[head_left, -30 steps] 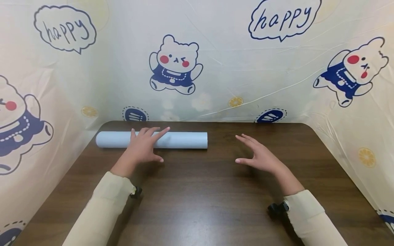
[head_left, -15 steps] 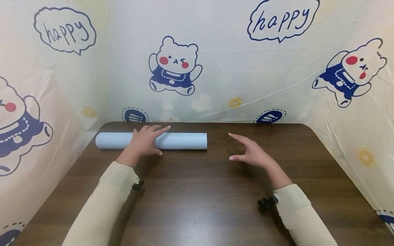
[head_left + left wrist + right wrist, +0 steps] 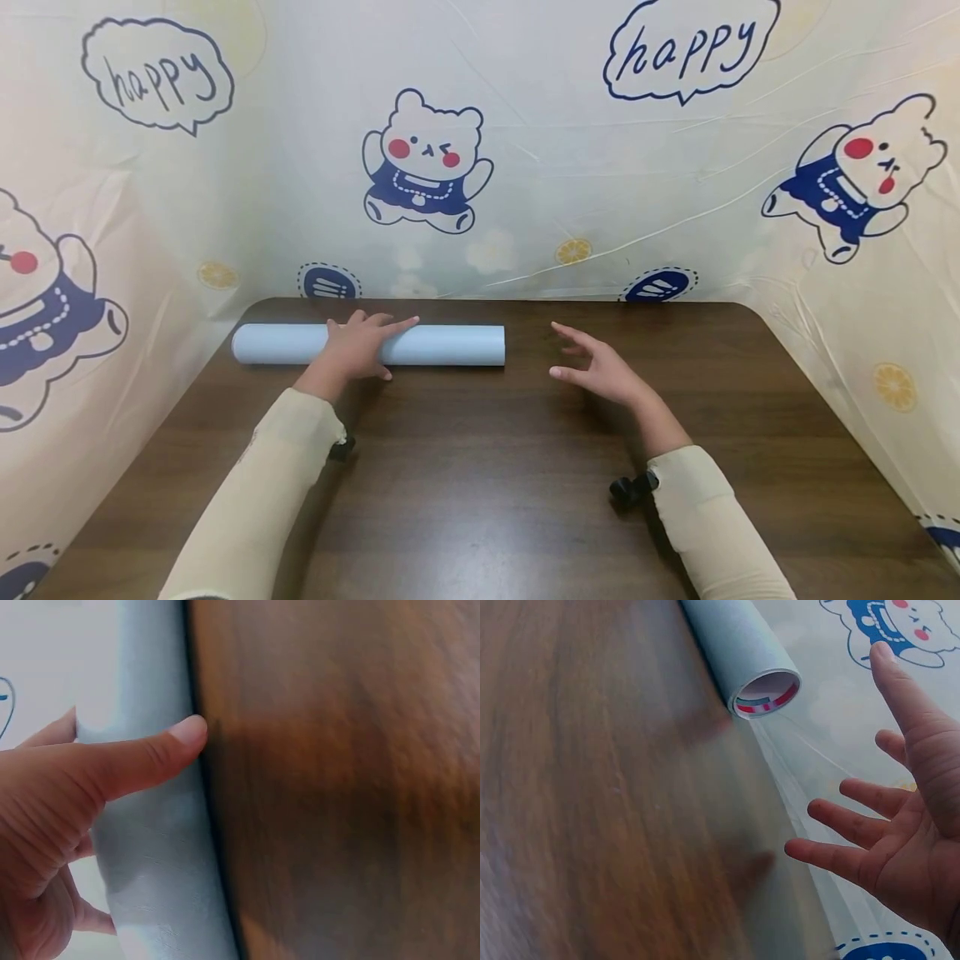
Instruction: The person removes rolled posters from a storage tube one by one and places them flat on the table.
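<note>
A pale blue roll (image 3: 457, 345) of sheet material lies lengthwise across the far left of the table. My left hand (image 3: 352, 347) is over its middle with the fingers spread; the thumb reaches past the near side and the fingertips reach toward the far side. In the left wrist view the thumb (image 3: 150, 754) lies across the roll (image 3: 161, 847), and whether it presses is unclear. My right hand (image 3: 600, 371) hovers to the right of the roll's end, fingers apart, holding nothing. The right wrist view shows the roll's hollow end (image 3: 769, 694), with red inside, apart from that hand (image 3: 900, 825).
The brown wood-grain table (image 3: 480, 483) has rounded far corners. Printed sheeting (image 3: 540, 167) with bears and "happy" bubbles stands behind the table and along both sides. Dark wrist devices (image 3: 633, 492) sit at both cuffs.
My left hand has shifted slightly right and forward, its thumb drawing closer to the roll's near side. My right hand has moved left toward the roll's end. The roll stays in place.
</note>
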`<state>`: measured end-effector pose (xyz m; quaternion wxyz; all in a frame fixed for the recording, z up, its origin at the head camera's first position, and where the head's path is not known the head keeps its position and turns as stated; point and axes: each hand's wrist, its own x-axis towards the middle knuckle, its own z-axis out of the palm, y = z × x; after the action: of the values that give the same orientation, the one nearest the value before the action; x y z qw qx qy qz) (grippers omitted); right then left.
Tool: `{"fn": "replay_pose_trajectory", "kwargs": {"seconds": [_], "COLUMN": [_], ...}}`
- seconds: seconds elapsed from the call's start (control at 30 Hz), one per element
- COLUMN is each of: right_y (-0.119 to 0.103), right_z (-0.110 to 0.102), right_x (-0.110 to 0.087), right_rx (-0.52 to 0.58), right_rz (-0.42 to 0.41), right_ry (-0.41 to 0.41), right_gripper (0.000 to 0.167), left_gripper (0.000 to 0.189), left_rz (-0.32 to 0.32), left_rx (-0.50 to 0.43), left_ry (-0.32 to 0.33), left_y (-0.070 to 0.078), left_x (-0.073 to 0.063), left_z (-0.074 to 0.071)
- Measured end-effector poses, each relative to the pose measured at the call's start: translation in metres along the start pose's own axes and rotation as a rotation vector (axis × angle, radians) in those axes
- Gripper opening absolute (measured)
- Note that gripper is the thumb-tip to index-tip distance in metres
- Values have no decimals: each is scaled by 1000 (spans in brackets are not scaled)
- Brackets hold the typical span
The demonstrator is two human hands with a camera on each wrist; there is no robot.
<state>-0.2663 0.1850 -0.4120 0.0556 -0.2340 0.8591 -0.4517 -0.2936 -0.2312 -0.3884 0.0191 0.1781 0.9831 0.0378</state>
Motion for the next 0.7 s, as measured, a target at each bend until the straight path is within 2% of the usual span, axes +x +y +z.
{"fn": "replay_pose_trajectory", "kwargs": {"seconds": [0.3,0.53,0.7], "right_y": [0,-2,-2], "right_z": [5,7,10], "right_x": [2,4,4], "right_rx": [102,191,220], "right_rz": [3,53,78], "right_ry": [11,95,124], "right_gripper": [69,63,60], "left_gripper": [99,98,96], "left_rz": [30,47,66], "left_rx": [34,18,15], "left_ry": [35,93,115], "left_y": [5,4,4], "left_x": [-7,-10,-14], "left_z": [-3,-5,-3]}}
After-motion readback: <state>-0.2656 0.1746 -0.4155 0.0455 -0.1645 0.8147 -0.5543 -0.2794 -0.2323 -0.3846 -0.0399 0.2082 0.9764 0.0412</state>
